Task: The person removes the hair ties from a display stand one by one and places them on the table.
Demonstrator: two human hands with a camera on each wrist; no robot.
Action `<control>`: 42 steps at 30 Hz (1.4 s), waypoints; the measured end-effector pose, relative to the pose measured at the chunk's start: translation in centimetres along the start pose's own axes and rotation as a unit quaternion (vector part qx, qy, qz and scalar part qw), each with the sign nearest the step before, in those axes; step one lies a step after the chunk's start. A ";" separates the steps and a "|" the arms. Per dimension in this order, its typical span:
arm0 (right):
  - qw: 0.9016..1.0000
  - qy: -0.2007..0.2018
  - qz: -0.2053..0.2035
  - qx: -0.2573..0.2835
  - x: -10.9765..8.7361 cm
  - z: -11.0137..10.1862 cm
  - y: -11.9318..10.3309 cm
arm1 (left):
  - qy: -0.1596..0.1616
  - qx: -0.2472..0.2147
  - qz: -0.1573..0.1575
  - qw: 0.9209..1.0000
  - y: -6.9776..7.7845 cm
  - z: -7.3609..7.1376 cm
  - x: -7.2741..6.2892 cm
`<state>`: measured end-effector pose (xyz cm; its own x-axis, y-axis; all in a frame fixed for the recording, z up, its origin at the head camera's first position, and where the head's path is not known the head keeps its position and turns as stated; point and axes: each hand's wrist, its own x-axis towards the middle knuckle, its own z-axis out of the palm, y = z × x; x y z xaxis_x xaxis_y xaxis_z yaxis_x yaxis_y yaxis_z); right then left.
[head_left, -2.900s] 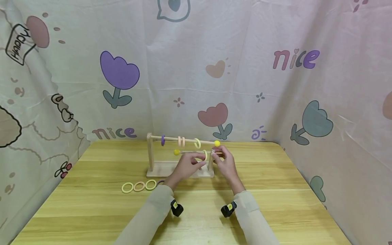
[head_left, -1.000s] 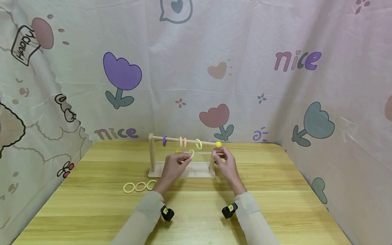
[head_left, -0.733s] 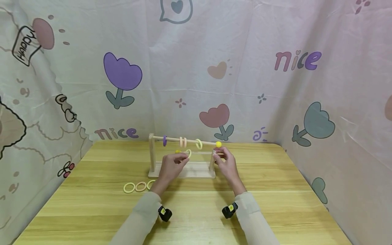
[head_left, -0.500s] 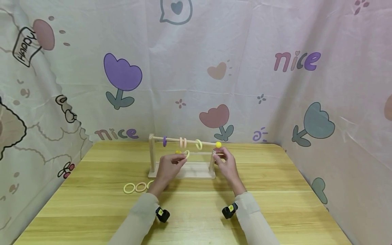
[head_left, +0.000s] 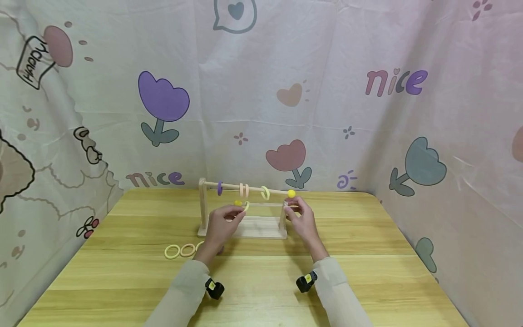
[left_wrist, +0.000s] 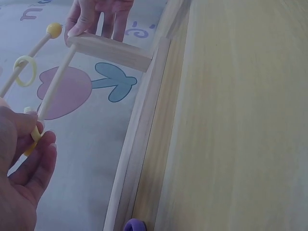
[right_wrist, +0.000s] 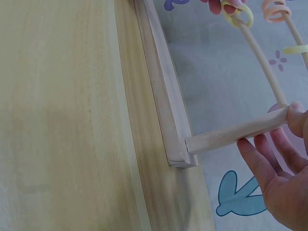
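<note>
A wooden stand [head_left: 261, 228] carries two rods on uprights. My left hand [head_left: 220, 225] pinches a pale yellow ring [head_left: 247, 206] between thumb and fingers, around the lower rod [right_wrist: 260, 55], near its yellow ball end [head_left: 238, 203]. My right hand [head_left: 304, 221] grips the top of the short upright [right_wrist: 216, 136], thumb on one side and fingers on the other. On the upper rod [head_left: 229, 185] hang a purple ring [head_left: 219, 188], two peach rings [head_left: 244, 190] and a pale yellow ring [head_left: 265, 193]; a yellow ball [head_left: 291, 193] caps its right end.
Left of the stand, a yellow ring [head_left: 166, 254] and a peach ring [head_left: 182, 253] lie on the wooden table [head_left: 261, 290]. Another yellow ring [head_left: 198, 246] is partly behind my left wrist. A purple ring [left_wrist: 134, 224] lies by the base. Printed cloth hangs behind.
My left hand has slid the yellow ring leftward along the lower rod, from beside the short upright to near the yellow ball. My right hand has kept its grip on the upright.
</note>
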<state>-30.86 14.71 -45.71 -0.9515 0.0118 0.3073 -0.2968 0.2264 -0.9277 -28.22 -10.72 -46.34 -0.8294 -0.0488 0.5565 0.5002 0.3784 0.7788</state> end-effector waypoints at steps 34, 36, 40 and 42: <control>1.000 0.003 -0.020 -0.007 -0.2 0.0 -0.2 | 0.088 -0.017 -0.023 0.996 0.5 -0.7 0.6; 1.000 0.003 -0.020 -0.009 -0.1 0.0 -0.2 | 0.088 -0.015 -0.022 0.996 0.0 -0.7 0.7; 1.000 0.003 -0.019 -0.008 -0.1 0.0 -0.1 | 0.080 -0.023 -0.024 0.996 -0.5 -0.9 0.9; 1.000 0.002 -0.018 -0.010 -0.1 0.0 -0.1 | 0.079 -0.030 -0.028 0.996 -0.6 -1.1 0.8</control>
<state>-30.77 14.70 -45.69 -0.9397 0.0077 0.3418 -0.3296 0.2454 -0.9117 -28.92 -12.01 -45.98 -0.8086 -0.2156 0.5475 0.4726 0.3163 0.8225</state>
